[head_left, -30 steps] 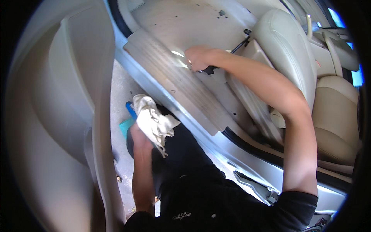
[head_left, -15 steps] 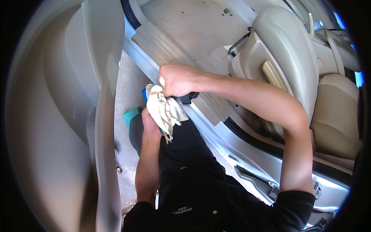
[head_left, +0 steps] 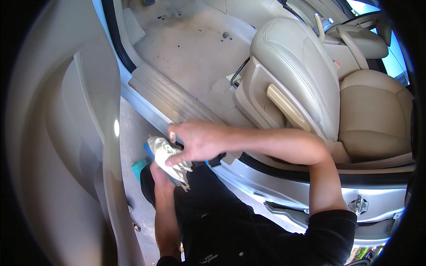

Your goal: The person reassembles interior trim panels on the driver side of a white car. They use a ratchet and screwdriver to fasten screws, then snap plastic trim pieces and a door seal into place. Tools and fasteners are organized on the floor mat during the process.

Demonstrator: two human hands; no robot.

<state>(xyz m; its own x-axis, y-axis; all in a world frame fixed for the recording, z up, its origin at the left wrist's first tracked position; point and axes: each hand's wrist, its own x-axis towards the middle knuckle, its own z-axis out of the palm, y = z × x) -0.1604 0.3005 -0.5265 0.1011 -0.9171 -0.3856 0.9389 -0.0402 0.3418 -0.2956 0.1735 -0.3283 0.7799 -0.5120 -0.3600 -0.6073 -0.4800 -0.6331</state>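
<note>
A crumpled white cloth glove (head_left: 161, 150) with finger-like ends lies over a long blue object (head_left: 148, 150) above my dark-trousered leg. My left hand (head_left: 160, 175) is closed around the blue object from below; the glove hides most of its fingers, and I cannot make out the object's kind. Over the glove hovers my right hand (head_left: 197, 141), slightly blurred, thumb and index finger spread apart. The thumb overlaps the glove, but whether it touches is unclear. A black item with a bit of blue (head_left: 216, 160) shows partly under my right wrist.
A beige car door (head_left: 91, 146) stands open on the left. To the right are the silver door sill (head_left: 239, 179) and a beige leather seat (head_left: 295, 66). Dark debris (head_left: 226, 35) dots the car floor (head_left: 191, 53). A teal ridged thing (head_left: 139, 169) shows beside my knee.
My right hand has loosened from the glove and its fingers have spread. The view has shifted, showing more of the car floor and seat. My left hand keeps its place under the glove.
</note>
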